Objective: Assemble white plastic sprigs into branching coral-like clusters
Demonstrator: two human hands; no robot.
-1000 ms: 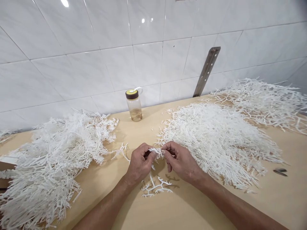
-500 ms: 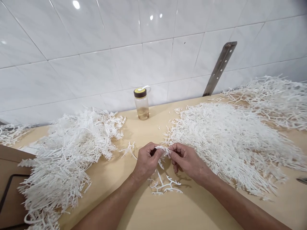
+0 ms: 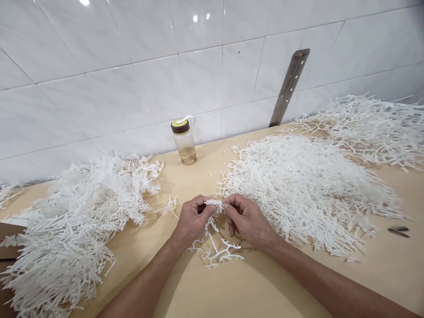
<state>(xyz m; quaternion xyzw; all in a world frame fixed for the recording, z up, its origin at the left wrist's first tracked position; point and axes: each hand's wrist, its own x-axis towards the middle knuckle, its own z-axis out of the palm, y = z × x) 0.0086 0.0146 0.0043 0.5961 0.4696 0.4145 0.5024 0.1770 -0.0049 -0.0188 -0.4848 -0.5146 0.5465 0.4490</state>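
Both hands meet over the table around a small white branched piece [image 3: 216,204]. My left hand [image 3: 195,216] pinches its left side between thumb and fingers. On its right side, the thumb and index finger of my right hand [image 3: 247,218] grip it too. A white branching stem [image 3: 217,252] hangs or lies just below the hands; whether it joins the held piece is hidden. Left of my left hand, another thin white branch [image 3: 168,206] shows. A large heap of white branched pieces [image 3: 308,190] spreads beside my right hand.
Another white heap [image 3: 76,229] covers the left of the wooden table [image 3: 198,296], by a brown box [image 3: 8,265]. A bottle [image 3: 184,141] stands near the tiled wall. A metal bracket [image 3: 289,88], more branches [image 3: 374,128] and a small dark tool [image 3: 399,231] are rightward.
The view has turned to the right, so the surroundings sit further left and the small dark tool shows more fully. Both hands keep their grip on the white piece.
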